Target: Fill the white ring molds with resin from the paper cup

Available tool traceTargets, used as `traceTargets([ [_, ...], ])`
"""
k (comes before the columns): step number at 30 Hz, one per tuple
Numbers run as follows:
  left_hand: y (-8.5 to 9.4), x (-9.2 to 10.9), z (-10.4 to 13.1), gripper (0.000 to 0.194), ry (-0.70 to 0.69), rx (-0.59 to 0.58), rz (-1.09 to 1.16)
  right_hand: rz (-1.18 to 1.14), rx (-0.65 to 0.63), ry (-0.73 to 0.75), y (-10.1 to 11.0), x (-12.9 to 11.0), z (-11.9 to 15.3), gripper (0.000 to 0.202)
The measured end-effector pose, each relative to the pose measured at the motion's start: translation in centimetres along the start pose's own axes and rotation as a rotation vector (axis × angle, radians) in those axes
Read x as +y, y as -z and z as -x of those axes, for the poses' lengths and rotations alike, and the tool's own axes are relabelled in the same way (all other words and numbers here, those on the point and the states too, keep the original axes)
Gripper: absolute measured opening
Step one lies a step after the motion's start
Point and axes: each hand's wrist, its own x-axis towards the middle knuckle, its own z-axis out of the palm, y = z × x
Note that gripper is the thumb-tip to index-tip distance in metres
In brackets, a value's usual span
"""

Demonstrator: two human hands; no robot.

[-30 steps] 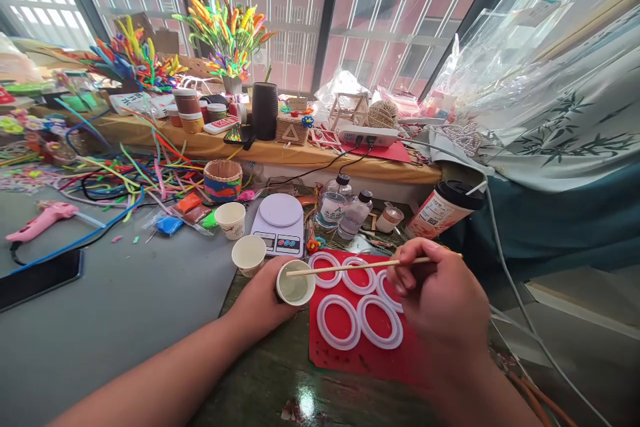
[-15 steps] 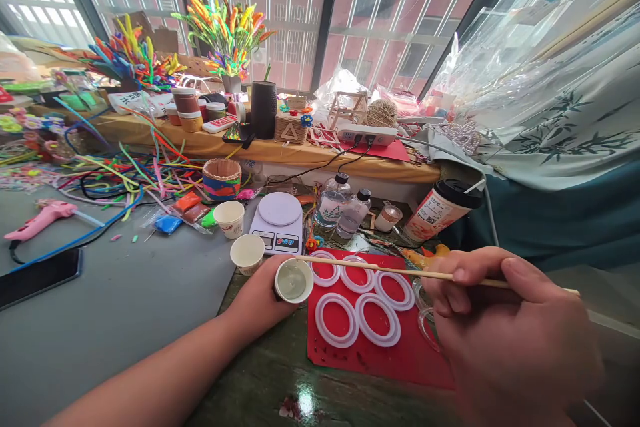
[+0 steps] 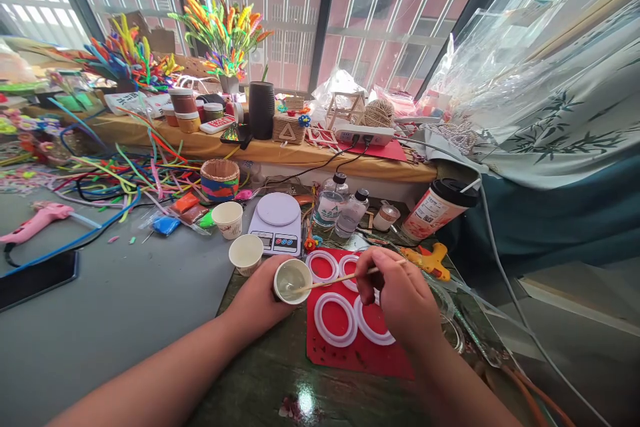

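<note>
A: Red mat [image 3: 360,365], one. Place?
B: Right of the left hand [image 3: 260,290], beneath the right hand [image 3: 405,293]. Flat.
A: Paper cup [image 3: 297,267], one.
B: Within the left hand's closed grip, clear liquid [image 3: 289,279] inside. Probably light, crushable; best held gently round the wall, below the rim.
A: Thin stick [image 3: 333,280], one.
B: Pinched in the right hand's fingers, tip inside the cup's mouth. Likely stiff, snappable; best held at the far end.

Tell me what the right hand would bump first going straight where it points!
Probably the paper cup in the left hand: the stick in the right hand points into it. The white rings seem lower, but depth is unclear.
</note>
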Motion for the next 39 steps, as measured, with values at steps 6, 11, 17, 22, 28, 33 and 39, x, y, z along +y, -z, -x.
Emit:
traceTargets([
  [6, 0.1, 0.1, 0.1, 0.051, 0.014, -0.001, 0.013, -0.174, 0.207, -0.001, 0.8, -1.6, -1.5, 0.030],
  [11, 0.1, 0.0, 0.1, 0.053, 0.024, -0.004, 0.007, -0.255, 0.289, 0.042, 1.8, -4.0, -1.0, 0.028],
  [17, 0.1, -0.1, 0.0, 0.055, 0.047, -0.022, -0.006, -0.291, 0.285, 0.173, 2.5, -5.4, -0.5, 0.030],
  [22, 0.1, 0.0, -0.1, 0.056, 0.042, -0.012, -0.011, -0.284, 0.300, 0.198, 2.7, -5.4, -0.4, 0.032],
  [28, 0.0, -0.1, -0.1, 0.054, 0.015, 0.000, -0.016, -0.033, 0.095, 0.206, 2.2, -2.6, 0.1, 0.038],
  [33, -0.2, -0.5, 0.0, 0.049, -0.006, -0.004, -0.009, 0.059, -0.081, 0.134, 1.1, -0.4, 0.6, 0.037],
  [39, -0.1, -0.4, 0.0, 0.047, -0.010, -0.003, -0.001, -0.063, 0.011, -0.030, 0.5, 0.9, -1.9, 0.041],
])
